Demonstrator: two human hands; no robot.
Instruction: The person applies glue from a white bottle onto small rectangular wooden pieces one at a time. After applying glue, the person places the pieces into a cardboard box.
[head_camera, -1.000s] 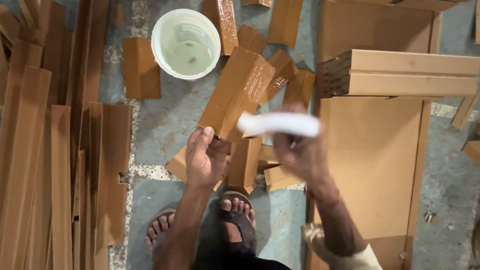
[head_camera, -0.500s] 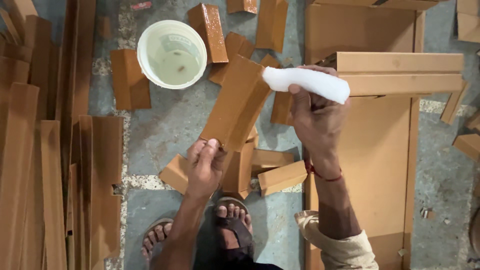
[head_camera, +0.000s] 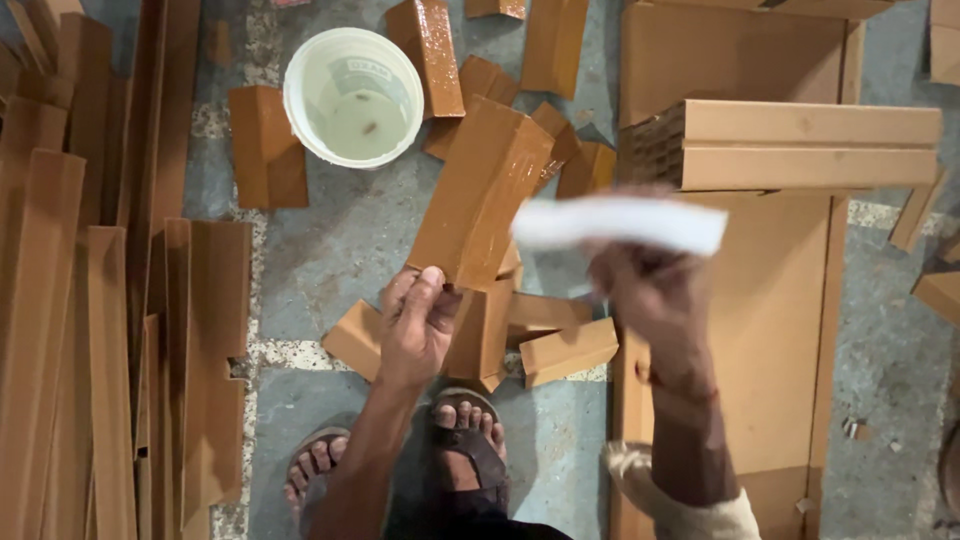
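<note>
The left hand (head_camera: 418, 325) was clamped on the near end of a folded brown cardboard piece (head_camera: 482, 195), thumb on top and fingers beneath, so that the piece slanted up and away from it. The right hand (head_camera: 650, 290) was closed around a white strip-shaped object (head_camera: 620, 223), which lay crosswise above its knuckles and was blurred by motion; what the object was could not be made out. The two hands were near each other but apart, the white object's end just beside the cardboard piece's edge.

Beyond the left hand stood a white bucket (head_camera: 353, 96) with some pale liquid in it, on the grey floor (head_camera: 330, 250). Small cardboard offcuts (head_camera: 566, 351) lay between and below the hands, and more lay beyond the held piece. Further left of the left hand lay long cardboard strips (head_camera: 100, 330) side by side. Beyond the right hand sat a stack of cardboard angles (head_camera: 800, 145) on a large flat cardboard sheet (head_camera: 770, 330). Below the left hand were sandalled feet (head_camera: 465, 445).
</note>
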